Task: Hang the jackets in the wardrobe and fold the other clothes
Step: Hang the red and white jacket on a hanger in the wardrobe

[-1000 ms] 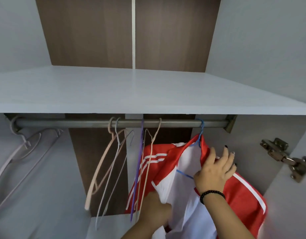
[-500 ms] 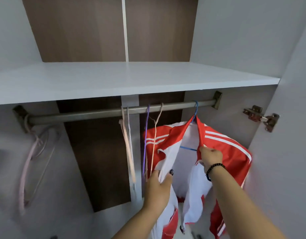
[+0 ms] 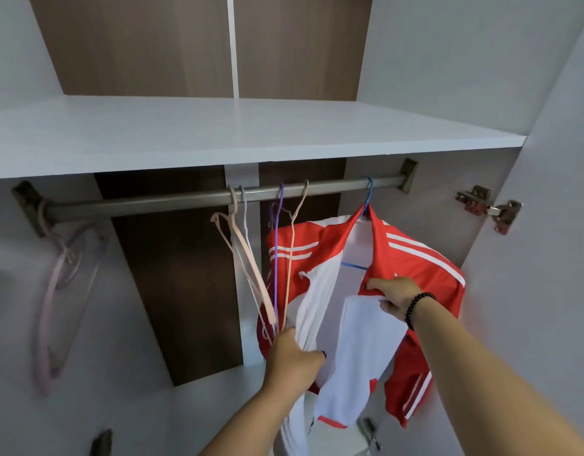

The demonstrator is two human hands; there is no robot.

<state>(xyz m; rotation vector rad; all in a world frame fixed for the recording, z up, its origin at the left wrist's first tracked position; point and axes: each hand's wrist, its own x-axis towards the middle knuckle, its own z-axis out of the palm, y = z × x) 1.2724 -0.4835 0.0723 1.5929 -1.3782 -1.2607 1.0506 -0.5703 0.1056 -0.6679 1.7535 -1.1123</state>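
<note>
Far left of the rail [image 3: 172,204] you've got a pale pink hanger [image 3: 58,291] dangling bare, blurred. Toward the middle there's a cluster of empty hangers: a peach hanger [image 3: 251,274] w/ a thin white one just beside it, then a purple wire hanger [image 3: 276,258] and a beige wire hanger [image 3: 292,258], all hooked on the rail, none carrying anything.

Your left hand [image 3: 292,360] is clamped on the left front edge of the red-and-white track jacket [image 3: 412,268], white lining bunched in the fingers, low and close to the bottoms of the wire hangers. The jacket itself hangs open at the right end of the rail on a blue hanger [image 3: 368,195], hook over the rail, red shoulders spread, white stripes showing, lining facing you.

Your right hand [image 3: 395,299], w/ a black bead bracelet [image 3: 418,306] at the wrist, pinches the right front edge about chest height, fingers curled round the fabric. Further right, a door hinge [image 3: 488,205] on the wardrobe side panel. White shelf [image 3: 218,133] above the rail.

Progress, as I read it: this jacket is basically hung; you look to be straightening the front or about to close it. Left to do: let go, then any other jackets + folding the rest — none of those clothes are in view, so can't tell how many remain.
</note>
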